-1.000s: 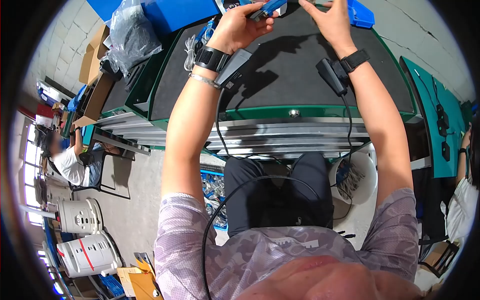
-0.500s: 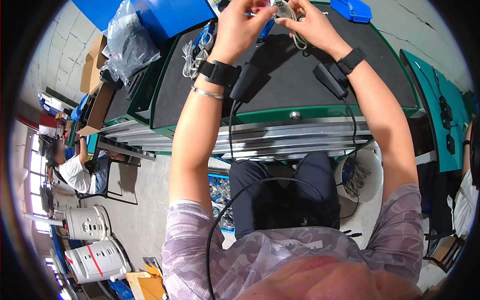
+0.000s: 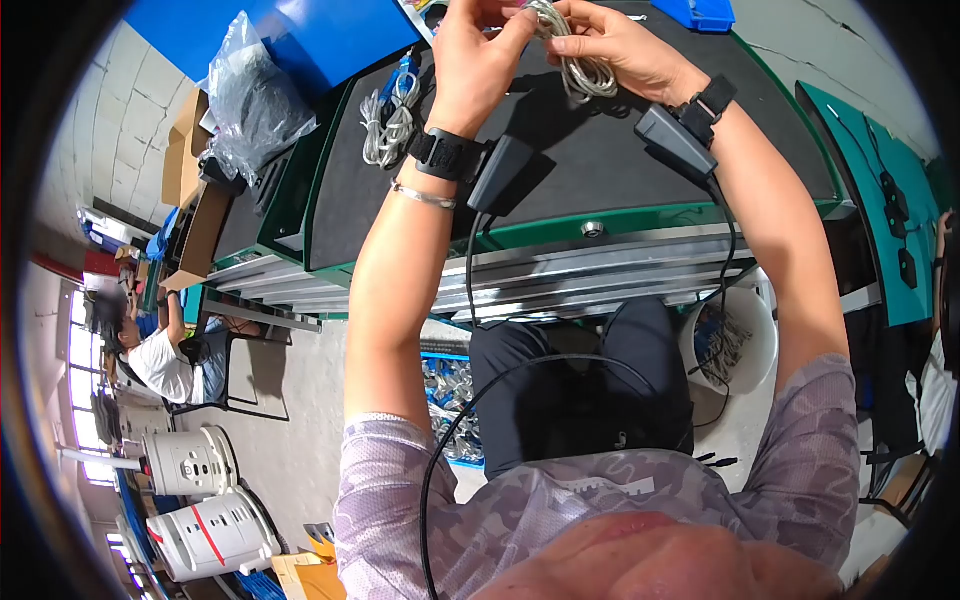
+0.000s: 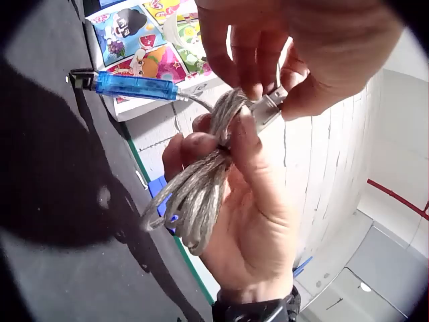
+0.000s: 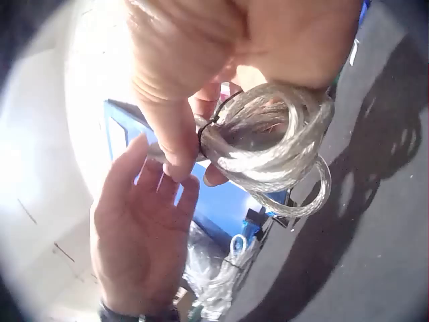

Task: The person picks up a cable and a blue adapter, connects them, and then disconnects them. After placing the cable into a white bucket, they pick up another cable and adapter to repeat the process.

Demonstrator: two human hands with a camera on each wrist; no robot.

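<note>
My right hand grips a coiled, clear-jacketed grey cable between thumb and fingers. A thin dark tie cinches the coil near one end, and its loops hang over the black worktop. With thumb and fingertips, my left hand pinches a metal-ended plug beside the coil. From the coil's other side sticks out a translucent blue plug with a dark end. In the head view the top edge crops part of my left hand.
A second tied cable bundle lies at the worktop's left. Behind are a colourful printed box and a blue bin. A plastic bag stands at far left. Below are a white bucket and a tray of cables.
My left hand held the blue plug a second ago and now pinches the metal-ended plug. The coil has come into view in my right hand, and both hands are closer together.
</note>
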